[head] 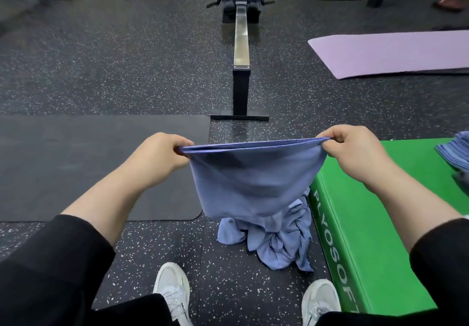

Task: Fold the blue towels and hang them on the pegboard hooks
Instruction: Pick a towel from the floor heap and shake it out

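Left hand (162,152) and right hand (355,145) extended forward at same height, each pinching top corner of blue towel (253,181). Speckled rubber gym floor (101,72); rowing machine (241,46) ahead, green plyo box (380,237) right, stacked towels (455,150) on it. Held towel doubled, hanging smooth over crumpled towel pile (276,244).

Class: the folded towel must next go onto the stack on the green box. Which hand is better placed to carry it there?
Right hand: it pinches the towel nearest the green box and stack.
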Tool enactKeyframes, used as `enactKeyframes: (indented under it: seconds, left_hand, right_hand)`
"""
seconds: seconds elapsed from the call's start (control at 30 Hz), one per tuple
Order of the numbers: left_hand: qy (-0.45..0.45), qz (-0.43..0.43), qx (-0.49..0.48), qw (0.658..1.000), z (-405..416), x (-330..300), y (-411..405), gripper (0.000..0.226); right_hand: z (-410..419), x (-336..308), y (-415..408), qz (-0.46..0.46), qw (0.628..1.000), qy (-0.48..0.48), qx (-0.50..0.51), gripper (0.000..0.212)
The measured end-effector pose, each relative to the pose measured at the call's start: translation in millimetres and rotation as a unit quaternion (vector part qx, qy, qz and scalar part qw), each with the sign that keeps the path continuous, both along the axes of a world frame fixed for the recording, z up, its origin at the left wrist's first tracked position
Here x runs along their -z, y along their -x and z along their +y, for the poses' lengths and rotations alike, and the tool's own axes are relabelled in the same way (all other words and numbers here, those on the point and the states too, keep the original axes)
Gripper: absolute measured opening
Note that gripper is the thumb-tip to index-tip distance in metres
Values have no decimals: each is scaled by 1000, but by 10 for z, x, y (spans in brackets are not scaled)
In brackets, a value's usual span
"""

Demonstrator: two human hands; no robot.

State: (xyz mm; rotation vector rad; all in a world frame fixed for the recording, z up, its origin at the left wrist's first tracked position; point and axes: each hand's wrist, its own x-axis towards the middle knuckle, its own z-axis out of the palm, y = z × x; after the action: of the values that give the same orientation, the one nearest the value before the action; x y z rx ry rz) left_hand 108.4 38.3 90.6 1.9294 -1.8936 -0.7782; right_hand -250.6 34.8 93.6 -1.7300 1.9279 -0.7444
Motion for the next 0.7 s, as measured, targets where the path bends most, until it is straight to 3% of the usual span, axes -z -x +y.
enactKeyframes:
  seconds: [0.07, 0.2, 0.43, 0.57, 0.7]
  left_hand:
    - [59, -59, -15, 996, 3, 11, 51, 15]
    - [123, -35, -55, 990, -37, -32, 54, 17]
    - [113, -22, -61, 991, -99, -63, 35, 19]
    - [113, 67, -72, 989, -107, -68, 19, 19]
    - [123, 251, -83, 957, -100, -95, 71, 17]
  right_hand:
    - [-20, 30, 8, -12, 1000, -5, 10, 24]
    - [-45, 31, -11, -40, 999, 9, 22, 21]
    - [-78, 14, -8, -68, 994, 46, 71, 16]
    - [-83, -6, -5, -65, 995, 38, 61, 16]
    - [-95, 22, 28, -47, 997, 24, 61, 14]
